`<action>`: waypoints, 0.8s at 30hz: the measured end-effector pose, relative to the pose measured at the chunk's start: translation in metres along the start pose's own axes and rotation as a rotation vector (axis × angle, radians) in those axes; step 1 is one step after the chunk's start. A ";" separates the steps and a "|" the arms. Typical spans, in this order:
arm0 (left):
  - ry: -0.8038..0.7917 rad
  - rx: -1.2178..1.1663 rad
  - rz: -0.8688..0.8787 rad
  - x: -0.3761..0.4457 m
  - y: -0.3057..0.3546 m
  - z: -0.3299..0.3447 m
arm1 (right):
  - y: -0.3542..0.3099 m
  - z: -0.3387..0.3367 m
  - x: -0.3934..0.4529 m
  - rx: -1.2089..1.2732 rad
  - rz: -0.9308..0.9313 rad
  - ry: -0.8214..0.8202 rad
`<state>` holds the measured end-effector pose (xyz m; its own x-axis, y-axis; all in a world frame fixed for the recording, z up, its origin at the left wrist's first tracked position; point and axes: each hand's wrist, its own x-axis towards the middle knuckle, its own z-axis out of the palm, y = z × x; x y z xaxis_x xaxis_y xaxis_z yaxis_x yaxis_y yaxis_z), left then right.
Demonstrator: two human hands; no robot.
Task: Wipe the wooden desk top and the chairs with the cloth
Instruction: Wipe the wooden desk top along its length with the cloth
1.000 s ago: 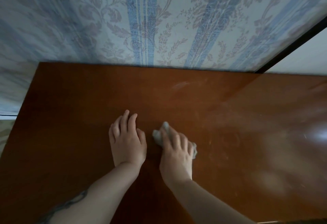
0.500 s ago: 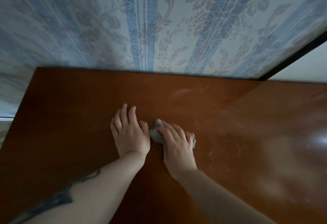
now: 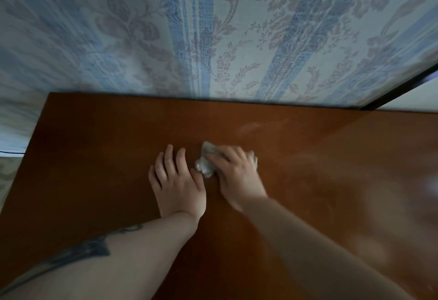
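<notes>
Slid farther away, right hand (image 3: 237, 176) presses cloth (image 3: 205, 165) onto desk top (image 3: 94, 157); left hand (image 3: 176, 186) flat, empty

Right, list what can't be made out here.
- Cloth: mostly under the right hand; head view, shape unclear.
- Right hand: motion-blurred.
- Desk: near and right edges cut off by the frame.
- Chairs: out of view.
- Left hand: flat, palm hidden.
</notes>
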<state>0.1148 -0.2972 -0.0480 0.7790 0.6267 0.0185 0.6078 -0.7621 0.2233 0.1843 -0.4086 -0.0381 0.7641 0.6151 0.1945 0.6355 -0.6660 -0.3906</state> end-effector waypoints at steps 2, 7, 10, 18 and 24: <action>-0.013 0.000 -0.014 0.000 0.000 0.000 | 0.028 -0.007 0.019 -0.011 0.127 0.031; -0.002 -0.004 -0.009 0.000 0.000 0.001 | 0.016 -0.001 -0.020 -0.022 0.669 0.279; -0.002 -0.004 -0.005 0.001 0.000 0.001 | -0.011 0.013 -0.015 -0.050 0.433 0.201; -0.017 0.015 -0.023 0.002 0.000 0.000 | 0.067 -0.010 0.049 -0.067 0.614 0.175; 0.006 0.017 -0.008 0.001 0.000 0.000 | -0.012 0.013 0.026 -0.107 0.410 0.081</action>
<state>0.1152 -0.2964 -0.0484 0.7731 0.6339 0.0227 0.6168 -0.7595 0.2066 0.1953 -0.3787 -0.0398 0.9593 0.2582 0.1141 0.2821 -0.8910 -0.3558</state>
